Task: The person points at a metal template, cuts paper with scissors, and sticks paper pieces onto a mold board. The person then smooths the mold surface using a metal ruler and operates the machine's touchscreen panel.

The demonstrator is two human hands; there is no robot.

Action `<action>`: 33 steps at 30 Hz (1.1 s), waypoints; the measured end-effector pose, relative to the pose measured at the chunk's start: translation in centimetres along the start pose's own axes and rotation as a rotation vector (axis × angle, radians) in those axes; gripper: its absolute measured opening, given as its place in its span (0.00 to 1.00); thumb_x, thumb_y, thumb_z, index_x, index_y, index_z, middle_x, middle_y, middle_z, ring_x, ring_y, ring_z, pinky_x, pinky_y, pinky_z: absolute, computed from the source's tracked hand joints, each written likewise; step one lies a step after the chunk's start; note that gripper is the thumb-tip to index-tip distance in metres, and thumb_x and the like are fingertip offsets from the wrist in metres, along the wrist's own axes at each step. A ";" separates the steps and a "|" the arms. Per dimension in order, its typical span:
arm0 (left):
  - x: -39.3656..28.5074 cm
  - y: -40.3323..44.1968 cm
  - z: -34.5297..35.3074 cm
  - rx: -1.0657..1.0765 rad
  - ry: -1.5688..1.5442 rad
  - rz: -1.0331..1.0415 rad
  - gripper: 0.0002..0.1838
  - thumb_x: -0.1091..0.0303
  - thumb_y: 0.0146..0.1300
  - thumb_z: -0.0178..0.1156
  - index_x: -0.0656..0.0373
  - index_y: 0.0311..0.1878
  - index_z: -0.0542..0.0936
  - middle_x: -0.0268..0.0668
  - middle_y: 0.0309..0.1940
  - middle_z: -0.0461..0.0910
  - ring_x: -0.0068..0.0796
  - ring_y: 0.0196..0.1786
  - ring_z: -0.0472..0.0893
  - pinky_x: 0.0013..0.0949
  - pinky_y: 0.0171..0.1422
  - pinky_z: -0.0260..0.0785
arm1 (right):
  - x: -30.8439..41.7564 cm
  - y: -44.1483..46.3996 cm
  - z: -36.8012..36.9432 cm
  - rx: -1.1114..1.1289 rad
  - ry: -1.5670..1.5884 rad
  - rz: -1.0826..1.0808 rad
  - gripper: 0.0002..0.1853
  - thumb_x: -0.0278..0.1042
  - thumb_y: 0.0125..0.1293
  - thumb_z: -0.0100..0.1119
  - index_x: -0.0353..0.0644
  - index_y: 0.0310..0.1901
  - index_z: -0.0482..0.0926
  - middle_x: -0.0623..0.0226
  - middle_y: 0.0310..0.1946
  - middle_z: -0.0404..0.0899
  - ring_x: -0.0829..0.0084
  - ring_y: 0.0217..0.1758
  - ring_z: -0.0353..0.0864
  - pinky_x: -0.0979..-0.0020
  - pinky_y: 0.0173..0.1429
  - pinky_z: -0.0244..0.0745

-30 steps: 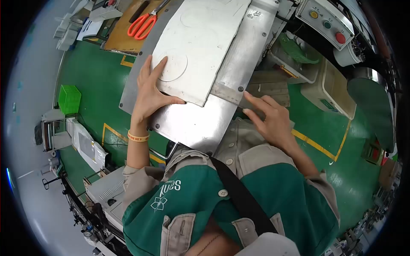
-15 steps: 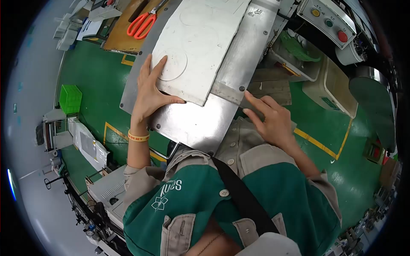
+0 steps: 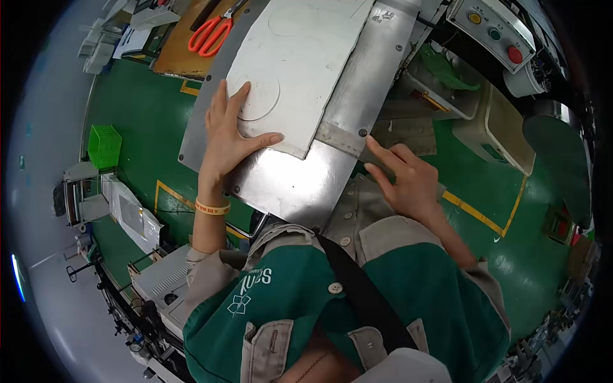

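Clock positions are taken from the centre of the view.

Floor [image 3: 147, 115], green, marked with yellow lines, seen on both flanks; metal worktop [image 3: 287, 185], bolted along its edges, extended from the centre to 12 o'clock; white sheet [image 3: 300, 76], laid flat on the metal worktop at 12 o'clock, its near corner turned to the centre; beige bin [image 3: 501, 137], set on the floor between 2 and 3 o'clock; brown worktop [image 3: 169, 48], part shown, between 10 and 11 o'clock; control panel [image 3: 488, 32], fitted with yellow, green and red buttons, between 1 and 2 o'clock; right hand [image 3: 412, 182], at 3 o'clock, thumb and forefinger parted at the metal worktop's edge beside a bolt; whether anything is held between them cannot be told; left hand [image 3: 227, 137], at 10 o'clock, thumb spread wide from the fingers, rested on the sheet rather than closed round it; scissors [image 3: 225, 22], orange-handled, laid on the brown worktop at 11 o'clock; metal strip [image 3: 337, 136], at 1 o'clock, seen between sheet and right hand; wristband [image 3: 212, 209], yellow, worn below the left hand at 9 o'clock.
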State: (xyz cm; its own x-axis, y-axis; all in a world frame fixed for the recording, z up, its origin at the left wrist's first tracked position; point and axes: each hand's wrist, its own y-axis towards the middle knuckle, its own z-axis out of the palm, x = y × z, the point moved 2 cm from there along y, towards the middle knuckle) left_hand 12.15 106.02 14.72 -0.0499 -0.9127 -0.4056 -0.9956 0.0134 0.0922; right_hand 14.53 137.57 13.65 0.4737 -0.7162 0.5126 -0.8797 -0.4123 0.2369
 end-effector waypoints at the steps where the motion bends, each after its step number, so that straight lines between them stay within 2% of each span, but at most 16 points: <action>1: 0.0 0.0 0.0 0.002 -0.006 -0.001 0.57 0.33 0.35 0.73 0.54 0.69 0.66 0.61 0.72 0.49 0.59 0.74 0.48 0.53 0.75 0.41 | 0.0 0.0 0.0 0.001 -0.004 0.003 0.24 0.38 0.59 0.66 0.58 0.59 0.78 0.73 0.26 0.73 0.74 0.20 0.72 0.72 0.24 0.67; 6: -0.3 0.0 -0.1 0.021 0.006 -0.013 0.58 0.31 0.35 0.72 0.54 0.69 0.66 0.62 0.72 0.48 0.59 0.75 0.47 0.53 0.77 0.37 | 0.0 0.0 0.1 0.000 -0.003 -0.008 0.22 0.41 0.59 0.66 0.56 0.57 0.79 0.73 0.26 0.73 0.71 0.22 0.76 0.69 0.23 0.68; 9: -0.1 0.2 0.0 0.032 0.081 0.053 0.60 0.29 0.36 0.69 0.56 0.70 0.63 0.63 0.72 0.47 0.58 0.76 0.44 0.54 0.77 0.33 | 0.0 0.0 0.1 -0.005 -0.002 -0.012 0.22 0.41 0.58 0.66 0.56 0.57 0.79 0.73 0.26 0.73 0.71 0.22 0.76 0.69 0.23 0.68; 15: 0.0 -0.2 0.5 0.030 0.147 0.094 0.58 0.28 0.43 0.65 0.54 0.73 0.59 0.59 0.73 0.46 0.54 0.77 0.44 0.54 0.77 0.30 | 0.0 -0.1 0.2 -0.032 -0.006 -0.022 0.22 0.41 0.58 0.66 0.55 0.56 0.80 0.73 0.26 0.72 0.72 0.22 0.76 0.70 0.24 0.68; 21: -1.2 -1.3 0.7 0.046 0.139 0.128 0.47 0.35 0.55 0.60 0.49 0.73 0.60 0.49 0.75 0.47 0.50 0.77 0.44 0.54 0.77 0.29 | 0.2 0.0 -0.1 -0.032 -0.018 -0.030 0.22 0.41 0.58 0.67 0.54 0.56 0.80 0.74 0.26 0.72 0.72 0.22 0.75 0.71 0.24 0.67; 22: -1.6 -1.6 0.7 0.059 0.139 0.130 0.41 0.42 0.61 0.57 0.49 0.74 0.59 0.42 0.76 0.46 0.45 0.78 0.42 0.49 0.78 0.25 | 0.1 -0.1 0.1 -0.046 -0.023 -0.036 0.22 0.40 0.58 0.67 0.55 0.56 0.80 0.74 0.26 0.72 0.73 0.21 0.75 0.71 0.23 0.67; 25: -2.4 -2.1 0.9 0.072 0.121 0.137 0.36 0.44 0.65 0.52 0.48 0.74 0.60 0.41 0.76 0.47 0.43 0.79 0.42 0.48 0.78 0.24 | 0.1 0.0 0.1 -0.035 -0.015 -0.028 0.22 0.40 0.58 0.67 0.55 0.56 0.80 0.74 0.26 0.72 0.73 0.21 0.74 0.71 0.23 0.67; 27: -3.0 -2.7 1.3 0.080 0.169 0.170 0.29 0.50 0.72 0.44 0.47 0.73 0.60 0.38 0.76 0.49 0.41 0.78 0.43 0.46 0.78 0.25 | 0.1 0.0 0.1 -0.034 -0.016 -0.029 0.22 0.40 0.58 0.67 0.55 0.56 0.80 0.74 0.26 0.72 0.73 0.21 0.74 0.71 0.23 0.66; 30: -4.9 -3.8 1.8 0.127 0.105 0.250 0.25 0.57 0.74 0.41 0.46 0.72 0.63 0.37 0.75 0.52 0.40 0.78 0.48 0.51 0.78 0.26 | 0.0 0.0 0.1 -0.035 -0.013 -0.027 0.22 0.40 0.57 0.67 0.55 0.56 0.80 0.74 0.25 0.71 0.73 0.21 0.74 0.71 0.23 0.67; 33: -7.7 -5.1 1.6 0.232 -0.104 0.279 0.26 0.58 0.71 0.48 0.51 0.71 0.65 0.37 0.73 0.58 0.37 0.77 0.52 0.52 0.78 0.28 | 0.1 0.0 0.0 -0.023 -0.017 -0.022 0.23 0.39 0.57 0.67 0.55 0.57 0.79 0.73 0.25 0.72 0.73 0.21 0.74 0.71 0.24 0.67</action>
State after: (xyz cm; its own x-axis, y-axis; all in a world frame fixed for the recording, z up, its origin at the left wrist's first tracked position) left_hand 17.46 113.67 15.96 -0.3176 -0.8147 -0.4852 -0.9334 0.3586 0.0088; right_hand 14.54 137.51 13.70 0.4935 -0.7166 0.4929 -0.8696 -0.4153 0.2669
